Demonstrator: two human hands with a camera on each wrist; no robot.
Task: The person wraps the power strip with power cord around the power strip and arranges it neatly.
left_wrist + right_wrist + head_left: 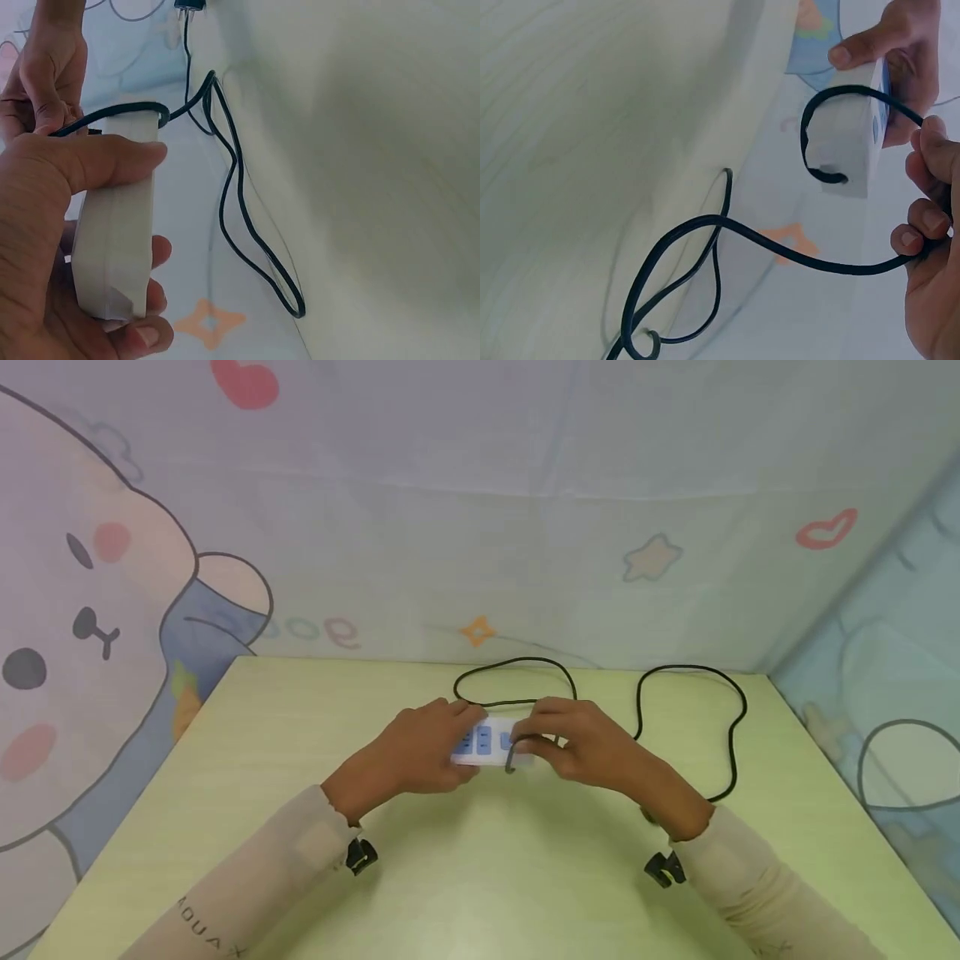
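Note:
A white power strip [497,756] with blue sockets is held over the table in front of me. My left hand [423,750] grips its left end, thumb along one side and fingers around the other, as the left wrist view shows. At the other end, my right hand [588,743] pinches the strip's black cord [810,262]. From the strip's end the cord bends across one side of the strip [840,135] and over to my right fingers [934,142]. Its slack hangs in loops. A black plug [190,4] with metal prongs shows in the left wrist view.
The pale wooden table [480,877] ends at a printed cloth backdrop [525,568] behind, with another cloth [885,693] at the right. A cord loop lies near the back edge, and another stretches right of my right hand. Each wrist carries a black clip-like mount [362,856].

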